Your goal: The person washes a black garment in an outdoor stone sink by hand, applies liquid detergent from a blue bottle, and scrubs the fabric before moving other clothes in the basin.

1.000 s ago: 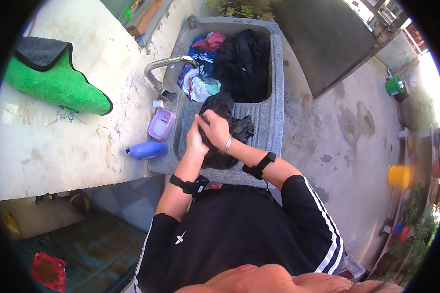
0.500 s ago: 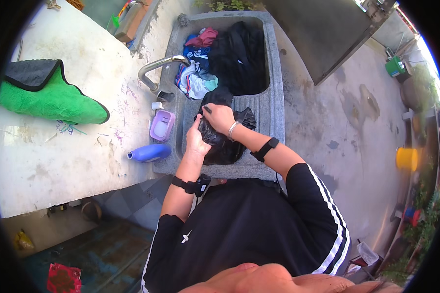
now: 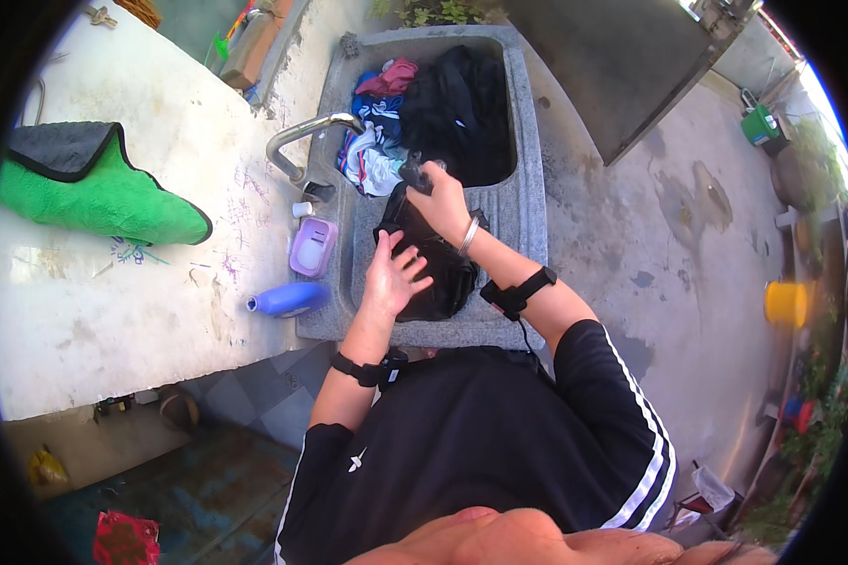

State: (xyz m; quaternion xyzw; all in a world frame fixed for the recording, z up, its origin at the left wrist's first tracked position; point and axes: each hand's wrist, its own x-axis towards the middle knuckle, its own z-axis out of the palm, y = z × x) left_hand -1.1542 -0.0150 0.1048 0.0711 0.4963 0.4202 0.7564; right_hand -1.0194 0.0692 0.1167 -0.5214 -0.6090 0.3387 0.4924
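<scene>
A shiny, wet-looking black garment [image 3: 433,278] lies over the ribbed washboard part of the grey stone sink [image 3: 531,132]; its exact kind cannot be made out. My right hand [image 3: 440,202] is closed on a bunched end of it, lifted toward the basin. Lower and to the left, my left hand [image 3: 396,275] has its fingers spread, palm turned up, its fingertips beside the garment's left edge. In the basin lie more dark clothes [image 3: 457,113], a white and blue garment [image 3: 372,155] and a red cloth [image 3: 388,78].
A curved metal faucet [image 3: 311,127] reaches over the sink's left side. Along that rim are a white cap [image 3: 301,209], a purple soap dish [image 3: 313,248] and a blue bottle [image 3: 289,298] on its side. A green and grey towel [image 3: 104,188] lies on the white counter [image 3: 94,330].
My right hand has moved up and slightly right, pulling the bunched end of the garment. My left hand has opened its fingers and come away from the right hand.
</scene>
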